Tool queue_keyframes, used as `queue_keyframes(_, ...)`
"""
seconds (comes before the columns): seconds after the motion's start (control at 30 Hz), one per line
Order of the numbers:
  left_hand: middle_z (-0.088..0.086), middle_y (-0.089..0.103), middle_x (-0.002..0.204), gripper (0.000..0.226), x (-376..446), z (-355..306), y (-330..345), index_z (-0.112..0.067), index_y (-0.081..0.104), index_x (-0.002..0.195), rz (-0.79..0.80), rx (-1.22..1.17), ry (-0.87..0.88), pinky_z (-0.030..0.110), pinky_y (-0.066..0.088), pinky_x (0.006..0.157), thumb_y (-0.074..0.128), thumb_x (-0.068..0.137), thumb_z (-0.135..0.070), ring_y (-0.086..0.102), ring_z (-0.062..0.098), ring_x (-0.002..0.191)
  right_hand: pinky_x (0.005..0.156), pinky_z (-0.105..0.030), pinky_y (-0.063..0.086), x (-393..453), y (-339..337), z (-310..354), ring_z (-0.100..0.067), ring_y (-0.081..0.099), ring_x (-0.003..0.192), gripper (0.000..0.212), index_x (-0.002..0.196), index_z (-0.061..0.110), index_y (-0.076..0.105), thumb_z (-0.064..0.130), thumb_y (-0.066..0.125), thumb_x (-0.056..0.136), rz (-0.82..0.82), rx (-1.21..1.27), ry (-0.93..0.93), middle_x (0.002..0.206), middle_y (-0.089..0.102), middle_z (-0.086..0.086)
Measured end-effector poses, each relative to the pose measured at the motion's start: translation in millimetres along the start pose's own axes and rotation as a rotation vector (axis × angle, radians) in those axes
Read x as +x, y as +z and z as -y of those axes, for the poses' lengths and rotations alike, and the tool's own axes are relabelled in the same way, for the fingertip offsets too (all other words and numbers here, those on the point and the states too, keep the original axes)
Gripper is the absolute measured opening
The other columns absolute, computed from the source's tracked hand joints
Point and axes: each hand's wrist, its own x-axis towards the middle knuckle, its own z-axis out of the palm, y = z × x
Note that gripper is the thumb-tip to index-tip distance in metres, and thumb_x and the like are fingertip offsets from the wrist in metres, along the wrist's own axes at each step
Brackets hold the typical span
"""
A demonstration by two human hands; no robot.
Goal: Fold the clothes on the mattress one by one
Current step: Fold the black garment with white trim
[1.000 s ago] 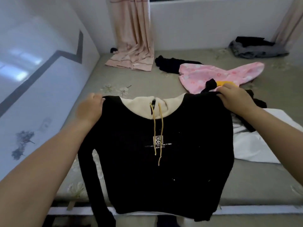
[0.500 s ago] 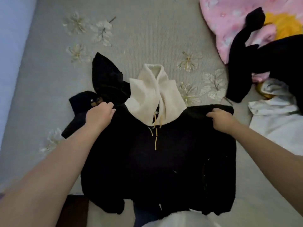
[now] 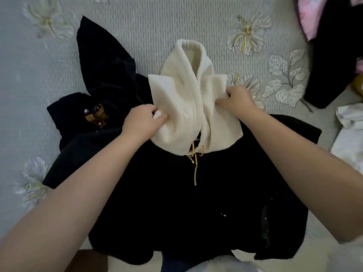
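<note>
A black hoodie (image 3: 196,203) lies front up on the grey flowered mattress (image 3: 157,26), its body reaching the near edge. Its cream hood (image 3: 184,99) is bunched above the collar, with yellow drawstrings (image 3: 194,165) hanging below. My left hand (image 3: 140,122) pinches the hood's left edge. My right hand (image 3: 235,102) grips the hood's right edge. The left sleeve (image 3: 102,61) is crumpled up and left of the hood, with a small brown patch (image 3: 96,114) showing. The right sleeve is hidden under my right arm.
A black garment (image 3: 334,61) and a pink one (image 3: 308,18) lie at the upper right. White cloth (image 3: 349,134) sits at the right edge. The mattress's near edge runs along the bottom of the view.
The hoodie went from held up by the shoulders to lying on the mattress. Both hands left the shoulders and moved inward onto the cream hood. The view has tilted further down.
</note>
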Motion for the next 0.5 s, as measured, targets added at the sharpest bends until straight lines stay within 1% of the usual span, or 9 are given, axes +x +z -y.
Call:
queue_keyframes(0.07,0.009,0.062,0.087,0.028,13.1,-2.0,-3.3,-0.001,0.063,0.091,-0.019,-0.033,0.022,0.028,0.034,0.064,0.049,0.091,-0.025,0.057,0.026,0.086,0.044,-0.024,0.016,9.9,-8.4,6.1,-0.021,0.030,0.055,0.045,0.052,0.012,0.025,0.013,0.055,0.086,-0.058,0.012,-0.020,0.052,0.028,-0.003)
queue_keyframes(0.1,0.008,0.061,0.086,0.026,20.8,-3.6,-10.9,-0.001,0.063,0.091,-0.081,-0.090,0.041,0.026,0.031,0.063,0.047,0.092,-0.022,0.055,0.023,0.083,0.045,-0.027,0.016,15.7,-17.9,10.3,-0.019,0.027,0.052,0.045,0.052,0.011,0.025,0.013,0.055,0.086,-0.120,0.032,-0.053,0.051,0.025,-0.002)
queue_keyframes(0.17,0.006,0.057,0.083,0.024,42.3,-13.3,-34.9,-0.002,0.062,0.093,-0.258,-0.171,0.115,0.025,0.030,0.063,0.045,0.094,-0.020,0.050,0.018,0.078,0.053,-0.033,0.014,32.1,-48.5,24.5,-0.021,0.030,0.056,0.037,0.057,0.006,0.037,0.016,0.055,0.087,-0.272,0.059,-0.148,0.052,0.027,-0.003)
queue_keyframes(0.23,0.003,0.053,0.080,0.023,69.7,-30.1,-65.2,-0.003,0.061,0.095,-0.409,-0.194,0.185,0.023,0.027,0.063,0.045,0.094,-0.018,0.047,0.016,0.077,0.055,-0.031,0.013,54.1,-86.4,46.8,-0.021,0.036,0.063,0.031,0.063,0.003,0.044,0.019,0.056,0.088,-0.414,0.076,-0.243,0.053,0.029,-0.005)
queue_keyframes(0.3,0.001,0.050,0.077,0.021,93.9,-45.8,-91.0,-0.002,0.060,0.097,-0.509,-0.172,0.234,0.023,0.024,0.061,0.045,0.094,-0.017,0.045,0.016,0.074,0.057,-0.029,0.018,73.6,-117.2,71.3,-0.023,0.039,0.065,0.029,0.064,0.008,0.045,0.019,0.056,0.088,-0.487,0.028,-0.362,0.055,0.036,-0.005)
queue_keyframes(0.37,0.005,0.053,0.078,0.021,110.3,-54.2,-100.4,-0.003,0.057,0.100,-0.544,-0.114,0.250,0.028,0.027,0.061,0.043,0.095,-0.017,0.048,0.021,0.073,0.066,-0.034,0.028,90.2,-129.7,89.7,-0.030,0.048,0.073,0.025,0.070,0.006,0.050,0.022,0.053,0.090,-0.520,-0.119,-0.456,0.069,0.051,-0.013)
queue_keyframes(0.4,0.008,0.056,0.084,0.022,115.5,-55.1,-99.7,-0.004,0.055,0.104,-0.548,-0.085,0.221,0.031,0.030,0.061,0.041,0.095,-0.017,0.051,0.025,0.077,0.071,-0.036,0.033,96.4,-129.2,94.0,-0.032,0.052,0.082,0.025,0.079,0.004,0.054,0.025,0.049,0.092,-0.515,-0.183,-0.436,0.082,0.057,-0.016)
queue_keyframes(0.43,0.010,0.058,0.096,0.024,118.4,-54.8,-96.4,-0.005,0.052,0.111,-0.535,-0.055,0.157,0.035,0.035,0.065,0.039,0.096,-0.018,0.054,0.028,0.087,0.077,-0.037,0.035,101.0,-124.9,95.7,-0.032,0.053,0.093,0.026,0.094,0.004,0.055,0.028,0.044,0.094,-0.478,-0.238,-0.357,0.096,0.059,-0.017)
queue_keyframes(0.5,0.016,0.049,0.124,0.037,119.8,-50.3,-84.4,-0.006,0.038,0.131,-0.459,0.027,0.007,0.043,0.040,0.082,0.039,0.096,-0.019,0.049,0.033,0.109,0.091,-0.040,0.036,107.0,-108.8,92.4,-0.032,0.046,0.115,0.039,0.126,0.007,0.042,0.032,0.036,0.096,-0.324,-0.324,-0.133,0.124,0.050,-0.017)
